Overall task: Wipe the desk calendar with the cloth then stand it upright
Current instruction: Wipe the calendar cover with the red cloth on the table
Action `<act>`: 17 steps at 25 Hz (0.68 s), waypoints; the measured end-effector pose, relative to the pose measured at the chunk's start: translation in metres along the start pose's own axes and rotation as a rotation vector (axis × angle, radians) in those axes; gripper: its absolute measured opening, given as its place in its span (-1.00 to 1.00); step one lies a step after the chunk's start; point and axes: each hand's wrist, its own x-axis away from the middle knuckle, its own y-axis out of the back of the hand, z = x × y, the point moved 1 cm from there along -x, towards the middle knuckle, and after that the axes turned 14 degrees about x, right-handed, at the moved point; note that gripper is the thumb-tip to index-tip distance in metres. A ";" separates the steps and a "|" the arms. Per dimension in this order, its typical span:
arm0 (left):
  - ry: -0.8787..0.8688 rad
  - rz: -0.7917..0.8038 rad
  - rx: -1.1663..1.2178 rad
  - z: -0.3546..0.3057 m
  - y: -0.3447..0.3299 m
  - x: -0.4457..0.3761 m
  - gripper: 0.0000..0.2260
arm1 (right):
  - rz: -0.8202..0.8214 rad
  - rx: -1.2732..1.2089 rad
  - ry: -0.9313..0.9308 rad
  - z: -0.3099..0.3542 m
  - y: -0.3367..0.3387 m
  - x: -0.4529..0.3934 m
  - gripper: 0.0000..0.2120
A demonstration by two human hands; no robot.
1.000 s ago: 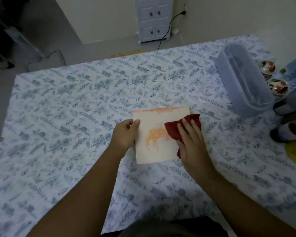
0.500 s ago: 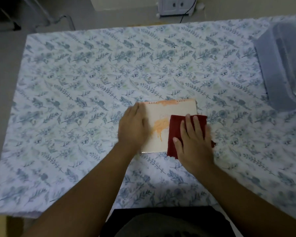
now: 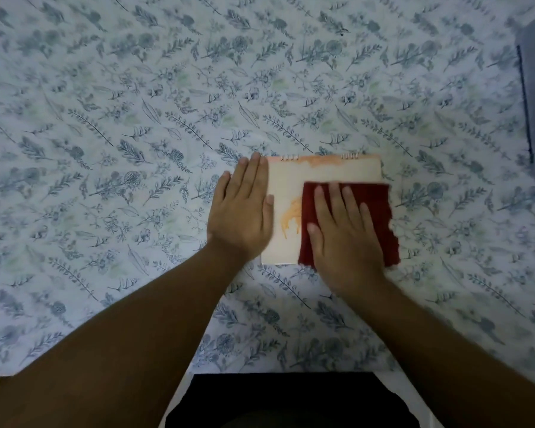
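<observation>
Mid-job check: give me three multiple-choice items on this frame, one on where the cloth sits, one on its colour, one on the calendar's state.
1. Where is the cloth?
A. Over the right part of the desk calendar
B. Beside the grey container
C. Bunched in the left hand

2. What colour is the cloth?
A. Blue
B. Dark red
C. White

3. How is the calendar now?
A. Standing upright
B. Lifted off the table
C. Lying flat on the tablecloth

Answers: 1 A, the right hand presses it onto the page's right side. 2 B, it shows dark red against the pale page. 3 C, the left hand lies flat across its left edge, spiral binding at the far side.
</observation>
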 end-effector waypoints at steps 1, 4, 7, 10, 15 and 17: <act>-0.006 0.001 -0.002 0.000 0.000 0.001 -0.45 | 0.017 -0.027 -0.027 0.003 0.006 -0.019 -0.40; 0.010 0.001 0.005 -0.001 0.001 -0.001 -0.45 | 0.019 -0.054 -0.057 0.014 0.009 -0.012 -0.41; 0.011 0.001 -0.003 0.000 -0.001 0.001 -0.45 | 0.075 -0.023 0.011 0.022 -0.002 0.041 -0.42; 0.006 -0.002 -0.004 0.001 -0.002 -0.001 -0.46 | 0.036 -0.030 -0.028 0.028 0.004 -0.013 -0.41; 0.017 -0.027 0.022 0.002 -0.003 0.003 -0.47 | 0.021 0.028 -0.034 0.041 0.000 0.020 -0.38; 0.017 -0.028 0.032 0.002 -0.004 0.002 -0.47 | 0.026 0.030 -0.014 0.038 -0.003 0.021 -0.38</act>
